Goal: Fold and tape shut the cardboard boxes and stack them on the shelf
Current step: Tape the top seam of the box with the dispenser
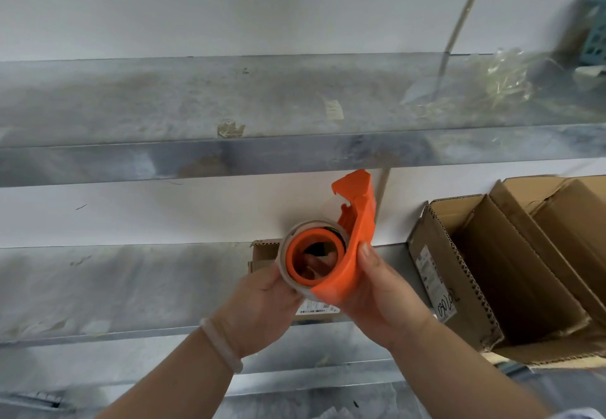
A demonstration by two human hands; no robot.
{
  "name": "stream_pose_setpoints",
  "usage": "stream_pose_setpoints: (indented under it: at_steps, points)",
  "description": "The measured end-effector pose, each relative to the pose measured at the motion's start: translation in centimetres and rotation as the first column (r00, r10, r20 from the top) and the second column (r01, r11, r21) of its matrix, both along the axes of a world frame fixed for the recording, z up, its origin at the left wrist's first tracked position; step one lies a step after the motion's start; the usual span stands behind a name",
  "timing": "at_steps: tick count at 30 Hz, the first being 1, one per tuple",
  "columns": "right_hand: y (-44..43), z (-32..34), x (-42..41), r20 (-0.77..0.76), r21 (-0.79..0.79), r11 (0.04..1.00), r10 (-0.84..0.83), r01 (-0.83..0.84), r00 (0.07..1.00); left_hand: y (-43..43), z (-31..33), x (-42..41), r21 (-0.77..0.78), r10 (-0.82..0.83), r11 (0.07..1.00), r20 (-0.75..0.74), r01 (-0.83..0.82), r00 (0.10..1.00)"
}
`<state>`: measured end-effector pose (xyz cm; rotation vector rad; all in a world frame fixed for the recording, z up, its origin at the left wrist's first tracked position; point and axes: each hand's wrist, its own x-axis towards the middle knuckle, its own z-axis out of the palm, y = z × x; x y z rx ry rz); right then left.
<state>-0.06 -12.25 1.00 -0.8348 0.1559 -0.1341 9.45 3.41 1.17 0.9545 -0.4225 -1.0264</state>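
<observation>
An orange tape dispenser [355, 231] with a roll of clear tape [288, 254] is held up in front of the metal shelf [131, 287]. My left hand [262, 307] grips the roll from the left and below. My right hand [380, 290] grips the orange body, thumb pressed on its side. A small closed cardboard box [262, 256] lies on the shelf behind my hands, mostly hidden; its barcode label [316, 308] shows beneath them. An open cardboard box [475, 274] lies tipped on the shelf at the right, its opening facing up toward me.
An upper metal shelf [229, 107] runs across the view, with tape scraps stuck to it and crumpled clear plastic [505, 80] at its right end. A teal crate [593, 41] sits at the far right. A white wall [164, 212] backs both shelves.
</observation>
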Motion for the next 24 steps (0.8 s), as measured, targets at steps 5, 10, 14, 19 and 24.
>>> stream_pose_setpoints:
  at_steps: [5,10,14,19,24]
  points:
    - [-0.8,1.0,-0.6,0.007,-0.036,0.998,-0.057,0.057,0.998,0.0,-2.7,0.3,0.335,-0.028,0.938,0.338,-0.092,0.941]
    - [-2.4,1.8,-1.0,-0.024,-0.215,0.975,-0.058,0.052,0.998,-0.2,-2.0,0.2,0.179,0.070,0.982,-0.041,-0.062,0.997]
    - [-3.6,1.7,-1.9,-0.103,-0.404,0.913,0.023,-0.063,0.994,-0.3,0.4,0.5,0.107,0.117,0.986,0.114,-0.129,0.987]
    - [-3.6,1.9,-2.1,-0.150,-0.495,0.852,0.108,-0.169,0.983,-1.2,2.4,0.4,0.205,0.142,0.955,0.310,-0.212,0.940]
    - [-3.7,2.5,-2.0,-0.154,-0.527,0.828,0.129,-0.192,0.980,-0.9,2.3,0.3,0.128,0.185,0.966,0.258,-0.223,0.948]
